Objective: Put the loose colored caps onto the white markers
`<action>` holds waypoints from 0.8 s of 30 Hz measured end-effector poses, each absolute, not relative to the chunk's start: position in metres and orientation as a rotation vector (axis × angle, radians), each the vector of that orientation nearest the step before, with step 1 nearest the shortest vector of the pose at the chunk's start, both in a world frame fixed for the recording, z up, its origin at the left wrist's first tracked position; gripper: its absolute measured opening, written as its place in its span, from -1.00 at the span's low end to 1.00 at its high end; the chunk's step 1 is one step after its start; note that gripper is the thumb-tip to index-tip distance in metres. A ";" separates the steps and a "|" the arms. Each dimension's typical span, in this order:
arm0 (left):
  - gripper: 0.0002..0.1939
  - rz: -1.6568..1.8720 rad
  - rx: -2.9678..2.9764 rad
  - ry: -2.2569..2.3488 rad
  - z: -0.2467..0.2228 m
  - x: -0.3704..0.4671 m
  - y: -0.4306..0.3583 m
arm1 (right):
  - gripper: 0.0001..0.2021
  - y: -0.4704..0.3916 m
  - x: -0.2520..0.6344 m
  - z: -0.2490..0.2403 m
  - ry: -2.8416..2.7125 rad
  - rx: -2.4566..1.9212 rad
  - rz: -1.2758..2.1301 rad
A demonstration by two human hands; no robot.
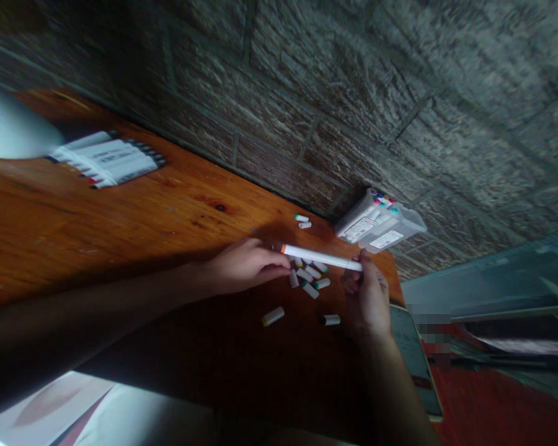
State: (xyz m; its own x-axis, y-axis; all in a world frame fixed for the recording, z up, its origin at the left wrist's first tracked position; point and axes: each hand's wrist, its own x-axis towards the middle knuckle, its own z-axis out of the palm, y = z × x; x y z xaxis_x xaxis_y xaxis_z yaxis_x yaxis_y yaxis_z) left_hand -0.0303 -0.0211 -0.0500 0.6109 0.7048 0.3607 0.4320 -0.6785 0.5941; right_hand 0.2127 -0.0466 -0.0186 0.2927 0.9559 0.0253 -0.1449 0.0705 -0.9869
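A white marker with an orange band at its left end is held level above the wooden table. My right hand grips its right end between thumb and fingers. At the orange end, my left hand has its fingers closed together against the marker; its exact hold there is partly hidden. Beneath the marker lies a loose pile of short white caps with coloured ends. Nearer to me are a yellow-ended cap and a dark-ended cap. Two more caps rest beyond the pile.
Clear plastic cases with a few coloured markers stand against the brick wall. A row of white markers lies on the table at left, beside a blurred white object. A phone or tablet is at the right edge.
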 end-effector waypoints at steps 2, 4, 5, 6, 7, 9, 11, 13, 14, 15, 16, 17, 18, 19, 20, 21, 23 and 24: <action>-0.76 0.761 2.389 0.891 -0.049 -0.030 -0.022 | -0.65 -0.047 0.213 -0.018 -0.898 -1.185 1.036; -0.76 0.744 2.389 0.888 -0.048 -0.030 -0.022 | -0.65 -0.048 0.213 -0.017 -0.874 -1.162 1.064; -0.76 0.744 2.390 0.885 -0.047 -0.030 -0.022 | -0.65 -0.048 0.212 -0.016 -0.862 -1.149 1.079; -0.75 0.746 2.391 0.881 -0.047 -0.030 -0.023 | -0.65 -0.049 0.211 -0.015 -0.854 -1.139 1.092; -0.75 0.745 2.392 0.878 -0.048 -0.029 -0.023 | -0.65 -0.050 0.211 -0.014 -0.848 -1.134 1.101; -0.75 0.744 2.394 0.885 -0.048 -0.029 -0.023 | -0.65 -0.051 0.209 -0.012 -0.844 -1.138 1.109; -0.75 0.744 2.393 0.890 -0.049 -0.028 -0.023 | -0.65 -0.051 0.208 -0.012 -0.844 -1.145 1.101; -0.75 0.741 2.393 0.889 -0.049 -0.028 -0.023 | -0.65 -0.050 0.209 -0.011 -0.845 -1.151 1.079; -0.75 0.737 2.393 0.887 -0.049 -0.028 -0.023 | -0.65 -0.049 0.210 -0.012 -0.848 -1.153 1.068; -0.75 0.731 2.397 0.885 -0.049 -0.028 -0.023 | -0.65 -0.049 0.210 -0.012 -0.849 -1.152 1.057; -0.74 0.724 2.402 0.883 -0.050 -0.028 -0.023 | -0.65 -0.048 0.212 -0.012 -0.847 -1.148 1.049; -0.73 0.717 2.407 0.886 -0.050 -0.028 -0.023 | -0.65 -0.047 0.213 -0.012 -0.840 -1.141 1.041; -0.73 0.715 2.413 0.890 -0.050 -0.027 -0.023 | -0.65 -0.047 0.214 -0.013 -0.834 -1.136 1.037; -0.73 0.718 2.416 0.891 -0.050 -0.027 -0.023 | -0.64 -0.046 0.215 -0.013 -0.830 -1.135 1.032; -0.73 0.725 2.416 0.891 -0.050 -0.027 -0.023 | -0.64 -0.046 0.215 -0.014 -0.829 -1.137 1.026; -0.73 0.732 2.412 0.890 -0.051 -0.027 -0.023 | -0.64 -0.046 0.216 -0.014 -0.833 -1.143 1.022; -0.74 0.748 2.398 0.883 -0.051 -0.027 -0.024 | -0.63 -0.045 0.216 -0.015 -0.846 -1.158 1.019; -0.74 0.753 2.393 0.877 -0.051 -0.027 -0.024 | -0.63 -0.045 0.216 -0.015 -0.848 -1.161 1.020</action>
